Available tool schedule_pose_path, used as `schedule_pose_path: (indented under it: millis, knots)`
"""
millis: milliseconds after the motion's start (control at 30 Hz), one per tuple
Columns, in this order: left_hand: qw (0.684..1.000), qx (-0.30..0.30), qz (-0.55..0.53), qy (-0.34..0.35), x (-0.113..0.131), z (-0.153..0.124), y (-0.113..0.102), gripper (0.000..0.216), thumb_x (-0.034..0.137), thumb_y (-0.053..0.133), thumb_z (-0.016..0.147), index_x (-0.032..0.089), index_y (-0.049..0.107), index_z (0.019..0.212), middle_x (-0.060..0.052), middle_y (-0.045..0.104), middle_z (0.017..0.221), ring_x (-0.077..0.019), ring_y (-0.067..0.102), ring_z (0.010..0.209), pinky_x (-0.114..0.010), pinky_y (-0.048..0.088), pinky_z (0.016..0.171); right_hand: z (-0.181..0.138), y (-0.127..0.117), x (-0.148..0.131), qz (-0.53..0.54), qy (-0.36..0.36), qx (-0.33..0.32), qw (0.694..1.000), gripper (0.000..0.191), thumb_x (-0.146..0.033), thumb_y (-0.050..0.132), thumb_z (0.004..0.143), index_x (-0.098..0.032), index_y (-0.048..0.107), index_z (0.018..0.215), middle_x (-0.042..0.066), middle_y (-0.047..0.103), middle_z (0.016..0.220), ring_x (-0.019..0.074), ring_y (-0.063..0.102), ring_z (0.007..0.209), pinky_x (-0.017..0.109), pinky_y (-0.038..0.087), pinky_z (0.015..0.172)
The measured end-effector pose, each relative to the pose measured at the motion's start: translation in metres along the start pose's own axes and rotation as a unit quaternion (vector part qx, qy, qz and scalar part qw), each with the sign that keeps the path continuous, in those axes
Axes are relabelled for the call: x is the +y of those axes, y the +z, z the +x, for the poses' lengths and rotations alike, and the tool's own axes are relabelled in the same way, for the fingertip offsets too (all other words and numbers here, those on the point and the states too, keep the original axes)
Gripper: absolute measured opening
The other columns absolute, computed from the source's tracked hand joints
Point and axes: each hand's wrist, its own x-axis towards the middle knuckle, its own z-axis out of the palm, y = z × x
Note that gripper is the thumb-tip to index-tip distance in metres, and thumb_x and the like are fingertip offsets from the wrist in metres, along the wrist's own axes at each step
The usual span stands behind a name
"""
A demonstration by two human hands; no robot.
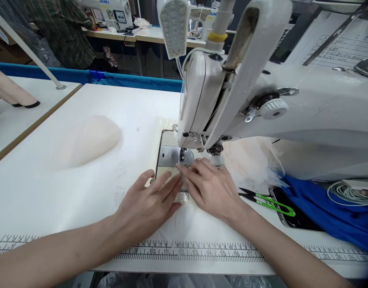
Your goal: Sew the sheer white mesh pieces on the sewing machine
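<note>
A white sewing machine (201, 92) stands in front of me, its presser foot (182, 155) low over the metal needle plate (168, 156). My left hand (155, 196) lies left of and in front of the plate, fingers stretched out, palm down. Close by on the right, my right hand (210, 184) reaches its index finger toward the presser foot, its other fingers bent. What lies under the fingertips is very pale or sheer and I cannot make it out. Pale sheer fabric (249, 160) is bunched right of the needle area, beyond my right hand.
Green-handled thread snips (273, 205) lie partly over a dark phone (291, 216), beside blue cloth (327, 216). A pale sheer piece (96, 138) rests on the table's left. A printed ruler (180, 252) follows the front edge. Another person's plaid sleeve (64, 32) is at the back.
</note>
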Motion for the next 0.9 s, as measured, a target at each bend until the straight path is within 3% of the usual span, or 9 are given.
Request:
schedule_pose_path:
  millis: [167, 267, 367, 600, 900]
  knots:
    - [1.000, -0.009, -0.023, -0.015, -0.005, 0.004, 0.004, 0.030, 0.030, 0.045, 0.100, 0.016, 0.063, 0.118, -0.005, 0.066, 0.124, -0.0230, 0.057, 0.114, -0.040, 0.035, 0.091, -0.002, -0.020, 0.010, -0.186, 0.063, 0.037, 0.980, 0.026, -0.017, 0.050, 0.090, -0.010, 0.075, 0.092, 0.008, 0.065, 0.064, 0.0211, 0.056, 0.065, 0.037, 0.033, 0.070]
    - [0.999, -0.011, -0.039, -0.026, -0.009, 0.010, 0.008, 0.030, 0.031, 0.046, 0.099, 0.017, 0.062, 0.120, -0.004, 0.066, 0.124, -0.0233, 0.056, 0.116, -0.039, 0.035, 0.092, -0.001, -0.019, 0.006, -0.140, 0.010, 0.053, 0.989, 0.027, -0.012, 0.050, 0.089, -0.014, 0.073, 0.103, 0.004, 0.065, 0.064, 0.0185, 0.055, 0.064, 0.034, 0.033, 0.069]
    - [0.998, -0.006, -0.045, -0.031, -0.012, 0.014, 0.011, 0.031, 0.030, 0.049, 0.098, 0.018, 0.061, 0.123, -0.004, 0.067, 0.122, -0.0237, 0.056, 0.117, -0.039, 0.036, 0.092, -0.003, -0.009, -0.003, -0.087, -0.007, 0.023, 0.996, 0.033, -0.012, 0.050, 0.088, -0.014, 0.068, 0.115, 0.006, 0.070, 0.080, 0.0194, 0.059, 0.076, 0.034, 0.033, 0.070]
    - [0.998, -0.021, -0.028, -0.044, -0.011, 0.010, 0.006, 0.033, 0.033, 0.043, 0.101, 0.019, 0.061, 0.125, -0.004, 0.065, 0.126, -0.0233, 0.056, 0.119, -0.041, 0.035, 0.092, -0.007, 0.001, -0.006, -0.112, -0.007, 0.020, 0.993, 0.031, -0.012, 0.049, 0.088, -0.011, 0.069, 0.112, 0.009, 0.071, 0.087, 0.0218, 0.060, 0.085, 0.035, 0.032, 0.068]
    - [0.998, -0.011, -0.042, -0.042, -0.019, 0.015, 0.013, 0.032, 0.033, 0.052, 0.096, 0.019, 0.062, 0.123, -0.006, 0.068, 0.121, -0.0247, 0.054, 0.121, -0.041, 0.035, 0.095, -0.004, 0.003, -0.002, -0.129, -0.002, 0.017, 0.991, 0.032, -0.013, 0.048, 0.088, -0.010, 0.069, 0.111, 0.010, 0.071, 0.087, 0.0215, 0.059, 0.082, 0.035, 0.032, 0.066]
